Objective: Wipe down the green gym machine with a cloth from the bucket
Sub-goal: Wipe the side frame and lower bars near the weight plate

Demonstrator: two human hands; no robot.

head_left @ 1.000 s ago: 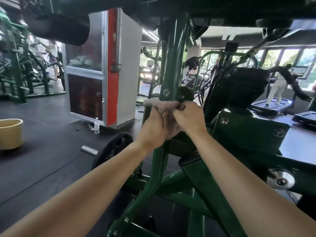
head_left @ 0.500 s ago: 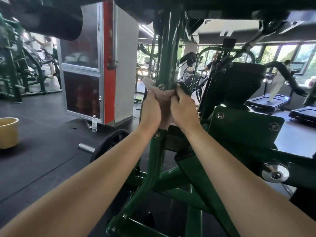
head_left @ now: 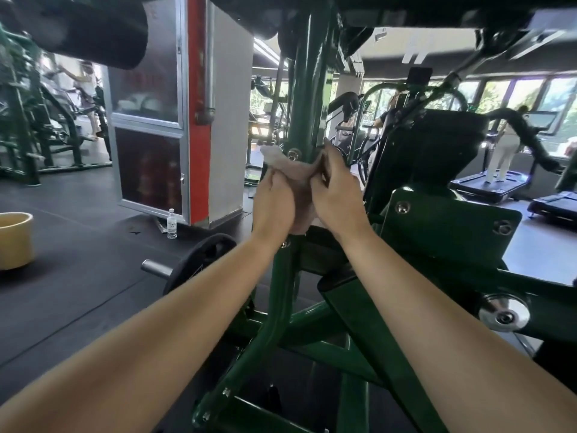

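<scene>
Left hand [head_left: 273,203] and right hand [head_left: 335,195] are gripping the cloth [head_left: 293,171] against the green post [head_left: 307,98]; bare post is rising above, a bolted plate [head_left: 452,226] crowding the right.

I see only the top edge and a lower scrap of the cloth [head_left: 293,170]; the rest sits between the left grip [head_left: 274,207] and the right grip [head_left: 338,195]. Left fingertips are out of sight behind the cloth. The green machine upright [head_left: 307,98] is masked where the cloth lies over it, and its top runs off the upper edge. The bucket [head_left: 17,245] is cut by the left edge. The bottle [head_left: 171,225] label is too small to read.
</scene>
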